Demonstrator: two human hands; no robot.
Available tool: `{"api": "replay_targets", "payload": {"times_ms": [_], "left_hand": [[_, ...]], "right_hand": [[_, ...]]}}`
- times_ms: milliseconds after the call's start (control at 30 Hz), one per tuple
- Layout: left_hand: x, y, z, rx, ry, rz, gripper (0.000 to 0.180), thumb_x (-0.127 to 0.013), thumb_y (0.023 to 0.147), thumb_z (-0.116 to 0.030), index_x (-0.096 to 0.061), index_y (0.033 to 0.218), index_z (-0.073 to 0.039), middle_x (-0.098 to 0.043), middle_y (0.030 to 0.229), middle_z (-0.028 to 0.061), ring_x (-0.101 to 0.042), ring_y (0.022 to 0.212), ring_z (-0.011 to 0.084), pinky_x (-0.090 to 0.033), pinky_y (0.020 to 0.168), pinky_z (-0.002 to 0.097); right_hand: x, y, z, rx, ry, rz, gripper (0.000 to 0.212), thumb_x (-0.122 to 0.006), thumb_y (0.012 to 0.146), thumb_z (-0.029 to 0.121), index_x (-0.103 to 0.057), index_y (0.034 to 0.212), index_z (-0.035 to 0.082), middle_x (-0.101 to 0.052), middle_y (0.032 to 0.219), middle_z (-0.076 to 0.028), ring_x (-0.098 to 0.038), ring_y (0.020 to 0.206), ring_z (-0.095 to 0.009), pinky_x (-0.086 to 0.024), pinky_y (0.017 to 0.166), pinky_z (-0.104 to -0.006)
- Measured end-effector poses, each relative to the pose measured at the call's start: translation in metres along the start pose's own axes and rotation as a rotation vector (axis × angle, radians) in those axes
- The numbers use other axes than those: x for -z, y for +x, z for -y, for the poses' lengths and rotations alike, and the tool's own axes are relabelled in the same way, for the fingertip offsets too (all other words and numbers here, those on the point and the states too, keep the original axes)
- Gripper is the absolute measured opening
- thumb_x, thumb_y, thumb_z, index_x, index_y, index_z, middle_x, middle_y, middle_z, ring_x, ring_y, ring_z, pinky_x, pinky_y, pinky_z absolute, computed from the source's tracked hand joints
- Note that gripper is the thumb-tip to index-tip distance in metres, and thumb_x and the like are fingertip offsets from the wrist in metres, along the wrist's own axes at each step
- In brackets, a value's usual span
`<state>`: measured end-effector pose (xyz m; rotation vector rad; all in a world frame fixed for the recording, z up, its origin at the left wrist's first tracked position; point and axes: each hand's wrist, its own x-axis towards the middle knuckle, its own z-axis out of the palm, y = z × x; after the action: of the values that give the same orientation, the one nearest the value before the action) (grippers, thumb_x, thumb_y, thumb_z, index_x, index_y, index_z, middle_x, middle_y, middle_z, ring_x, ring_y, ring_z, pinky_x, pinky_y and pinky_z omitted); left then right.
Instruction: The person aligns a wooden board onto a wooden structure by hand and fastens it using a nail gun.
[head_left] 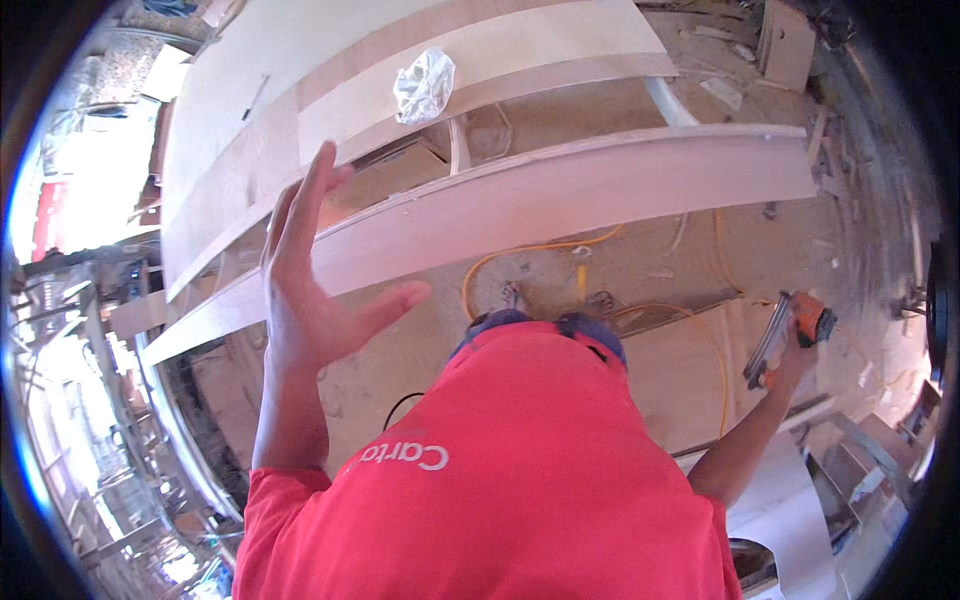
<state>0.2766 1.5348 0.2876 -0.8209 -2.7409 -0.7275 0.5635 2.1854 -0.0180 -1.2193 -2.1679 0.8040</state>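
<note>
My left hand (312,300) is raised with fingers spread and thumb out to the right, holding nothing. It appears in front of the long pale wooden board (570,205) that stands on edge ahead of me; whether it touches the board I cannot tell. Out to the right, my right hand (790,362) is wrapped round an orange and dark grey nail gun (768,340), held away from my body. A yellow air hose (723,365) runs over the floor near the gun. On the wooden frame behind the board lies a crumpled white plastic bag (424,86).
Large plywood sheets (240,130) make up the frame's far side, with short cross-pieces (460,146) bridging its gap. The hose loops by my feet on the dusty floor (640,262). Wood offcuts (785,45) stand at the far right; a white sheet (785,510) lies at the lower right.
</note>
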Motion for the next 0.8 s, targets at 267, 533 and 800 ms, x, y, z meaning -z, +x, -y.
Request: {"api": "replay_targets", "payload": {"times_ms": [267,533,800], "left_hand": [[-0.028,0.053,-0.022,0.179,0.085,0.528,0.137,-0.104,0.048,-0.035,-0.037,0.163,-0.007,-0.060,0.146,0.0203,-0.059,0.133,0.0340,-0.045,0.116,0.0458],[-0.011,0.074,0.081,0.582,-0.066,0.733,0.104,-0.045,0.092,-0.088,-0.065,0.138,0.003,-0.068,0.132,0.0154,-0.063,0.122,0.0279,-0.043,0.111,0.0444],[-0.015,0.075,0.008,0.620,-0.123,0.444,0.103,-0.022,0.102,-0.081,-0.067,0.135,0.005,-0.069,0.136,0.0162,-0.059,0.126,0.0276,-0.041,0.107,0.0441]], "right_hand": [[-0.016,-0.141,-0.044,-0.493,-0.185,0.279,0.061,-0.083,0.090,0.041,-0.069,0.132,-0.001,-0.075,0.123,-0.015,-0.071,0.112,-0.028,-0.052,0.097,-0.0404],[-0.035,-0.188,-0.096,-0.642,-0.223,0.315,0.061,-0.078,0.093,0.047,-0.070,0.132,0.000,-0.076,0.124,-0.015,-0.071,0.114,-0.031,-0.052,0.097,-0.0411],[-0.092,-0.247,-0.157,-0.640,-0.128,0.254,0.059,-0.074,0.095,0.050,-0.073,0.129,0.002,-0.075,0.126,-0.016,-0.071,0.114,-0.034,-0.053,0.095,-0.0441]]}}
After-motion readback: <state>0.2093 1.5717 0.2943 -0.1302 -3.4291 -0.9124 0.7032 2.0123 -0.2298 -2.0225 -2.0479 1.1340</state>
